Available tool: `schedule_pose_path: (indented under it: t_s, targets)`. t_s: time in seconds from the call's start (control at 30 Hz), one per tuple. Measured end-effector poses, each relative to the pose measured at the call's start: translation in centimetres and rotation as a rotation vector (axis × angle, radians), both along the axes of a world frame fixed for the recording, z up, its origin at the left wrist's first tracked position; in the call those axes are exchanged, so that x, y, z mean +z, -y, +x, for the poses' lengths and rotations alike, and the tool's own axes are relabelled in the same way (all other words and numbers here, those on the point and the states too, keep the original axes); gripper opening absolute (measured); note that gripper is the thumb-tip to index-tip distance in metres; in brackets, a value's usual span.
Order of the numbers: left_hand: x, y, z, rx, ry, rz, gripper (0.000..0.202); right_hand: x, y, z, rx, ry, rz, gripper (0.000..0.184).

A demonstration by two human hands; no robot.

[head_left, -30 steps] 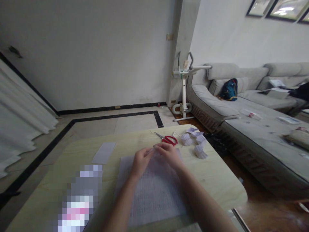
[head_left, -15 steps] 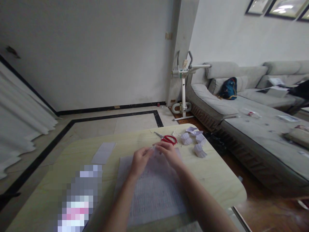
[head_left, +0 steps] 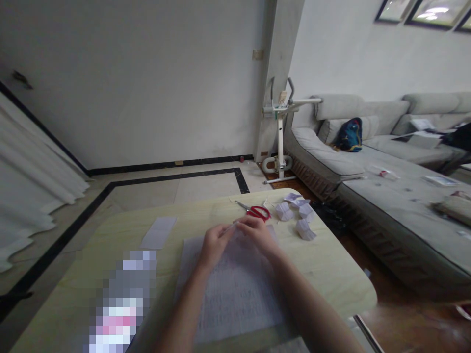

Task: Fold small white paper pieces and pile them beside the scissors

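My left hand [head_left: 216,240] and my right hand [head_left: 255,233] meet over a large printed sheet of paper [head_left: 235,299] lying on the table. Between their fingertips they pinch a small piece of white paper [head_left: 232,227], mostly covered by the fingers. Just beyond my right hand lie scissors [head_left: 258,212] with red handles, blades pointing away to the left. Several folded pieces of white paper [head_left: 304,229] rest to the right of the scissors. A blank paper slip [head_left: 159,233] lies flat to the left of my left hand.
The pale wooden table [head_left: 331,279] has rounded corners. A blurred-out, pixelated item [head_left: 121,299] occupies its left side. Beyond stand an exercise machine [head_left: 280,142] and a grey sofa [head_left: 390,191] with a blue backpack [head_left: 349,135] on it.
The fingers of both hands shift slightly around the small paper, which shows as a narrower edge now. Everything else on the table stays in place.
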State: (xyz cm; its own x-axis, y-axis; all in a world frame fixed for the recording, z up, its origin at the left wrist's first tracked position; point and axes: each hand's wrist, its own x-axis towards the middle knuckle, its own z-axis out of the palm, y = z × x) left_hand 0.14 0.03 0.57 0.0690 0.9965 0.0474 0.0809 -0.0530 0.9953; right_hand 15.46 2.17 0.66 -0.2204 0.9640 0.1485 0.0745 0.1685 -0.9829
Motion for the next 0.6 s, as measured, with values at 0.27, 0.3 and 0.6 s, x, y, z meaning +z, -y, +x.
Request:
schedule_pose_path:
  t_s: [0.27, 0.3, 0.6]
  targets:
    - [0.16, 0.10, 0.01, -0.018, -0.077, 0.075, 0.035, 0.15, 0.02, -0.06, -0.026, -0.009, 0.002, 0.019]
    - [0.15, 0.09, 0.00, -0.020, -0.086, 0.082, 0.035, 0.16, 0.03, -0.06, -0.031, -0.007, 0.009, 0.019]
    - [0.22, 0.10, -0.07, 0.003, -0.122, 0.091, 0.033, 0.30, 0.06, -0.08, -0.059, 0.015, 0.010, 0.019]
